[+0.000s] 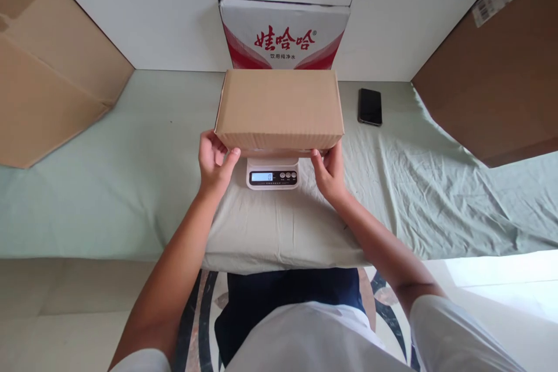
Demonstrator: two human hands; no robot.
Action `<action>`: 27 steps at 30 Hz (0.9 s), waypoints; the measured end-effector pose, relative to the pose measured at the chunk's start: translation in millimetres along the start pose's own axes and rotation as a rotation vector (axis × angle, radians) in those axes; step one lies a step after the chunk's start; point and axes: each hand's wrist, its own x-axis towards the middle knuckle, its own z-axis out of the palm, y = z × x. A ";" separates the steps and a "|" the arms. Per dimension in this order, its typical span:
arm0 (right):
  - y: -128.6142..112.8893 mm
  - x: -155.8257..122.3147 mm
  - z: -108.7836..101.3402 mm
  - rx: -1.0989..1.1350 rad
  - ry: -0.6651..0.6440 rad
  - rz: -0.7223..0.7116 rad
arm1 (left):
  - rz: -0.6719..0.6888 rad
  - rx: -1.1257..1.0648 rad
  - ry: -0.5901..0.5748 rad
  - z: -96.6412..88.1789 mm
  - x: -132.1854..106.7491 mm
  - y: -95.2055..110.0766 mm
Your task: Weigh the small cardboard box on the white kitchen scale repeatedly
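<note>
A brown cardboard box (281,102) is held level between my two hands. My left hand (217,163) grips its near left corner, thumb on the front face and fingers curled under the side. At the near right corner, my right hand (330,170) holds it the same way. Below the box is a white digital scale (273,182). Its lit display reads 0, and the box hides its weighing plate. Whether the box touches the plate, I cannot tell.
A black phone (370,107) lies on the green cloth (131,186) to the right. Behind the box stands a white and red carton (285,35) against white panels. Large cardboard pieces flank the surface, one at left (56,70) and another at right (501,75).
</note>
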 end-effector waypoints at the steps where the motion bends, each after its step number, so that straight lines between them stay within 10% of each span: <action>1: 2.5 -2.2 1.7 -0.003 -0.004 0.009 | -0.001 0.014 0.016 0.0 -0.5 -1.5; 27: 10.3 -5.7 5.0 0.036 -0.021 0.068 | 0.169 0.115 0.070 -8.6 -1.7 -47.5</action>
